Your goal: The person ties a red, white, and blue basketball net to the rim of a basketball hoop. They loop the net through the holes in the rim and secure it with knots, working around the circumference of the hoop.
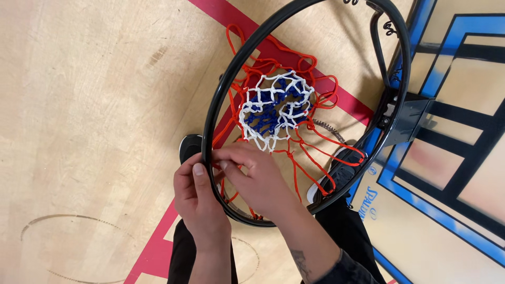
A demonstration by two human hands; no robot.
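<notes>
Red, white and blue cord net (276, 113) hangs inside the black metal hoop (221, 89). My left hand (197, 202) grips the near rim, fingers curled; my right hand (255, 179) pinches red cord there. I'd keep that cord taut against the rim.

No packages, signs or screens show — only a small blue printed label (369, 202) with a round mark above it, on the clear backboard (463, 158) at its lower edge, right of the rim.
</notes>
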